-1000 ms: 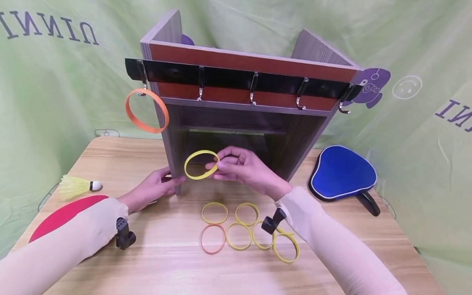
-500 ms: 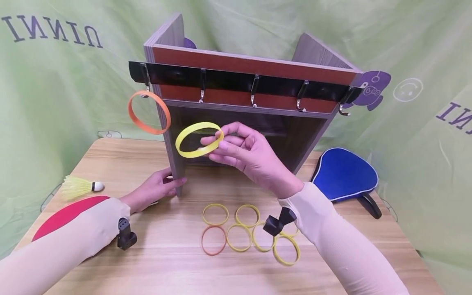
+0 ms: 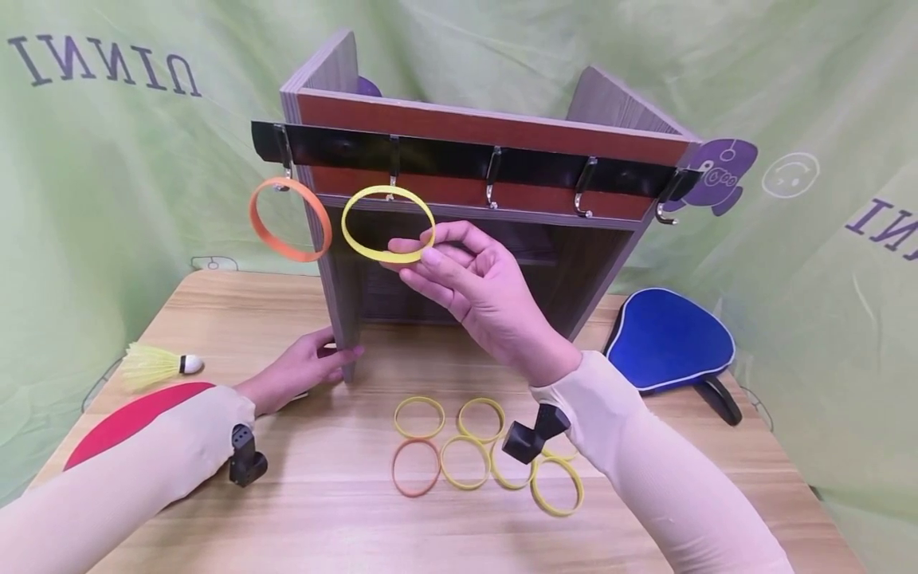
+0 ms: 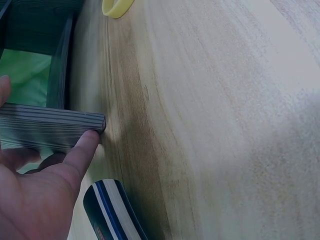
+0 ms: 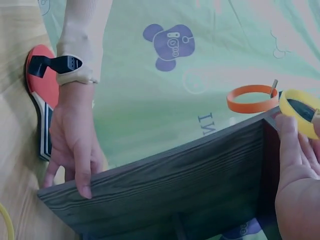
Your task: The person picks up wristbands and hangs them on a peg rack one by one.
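My right hand point(image 3: 495, 295) pinches a yellow silicone wristband point(image 3: 373, 253) between thumb and fingers, raised in front of the hook rack point(image 3: 445, 155). In the head view, the band's upper rim overlaps the tip of the second hook point(image 3: 394, 163) from the left. An orange wristband point(image 3: 297, 255) hangs on the leftmost hook; it also shows in the right wrist view, close to the yellow one. My left hand point(image 3: 304, 367) grips the lower front corner of the wooden shelf's left side panel point(image 4: 55, 122), thumb on its edge.
Several yellow wristbands point(image 3: 466, 487) and an orange wristband point(image 3: 415, 495) lie on the table. A red table tennis paddle point(image 3: 136, 414) lies under the left forearm, a yellow shuttlecock point(image 3: 158, 363) behind it. At right lies a blue paddle case point(image 3: 667, 343).
My right hand has lifted the yellow wristband from low before the shelf opening up to the second hook, and the band has tilted more upright. The left hand stays on the panel.
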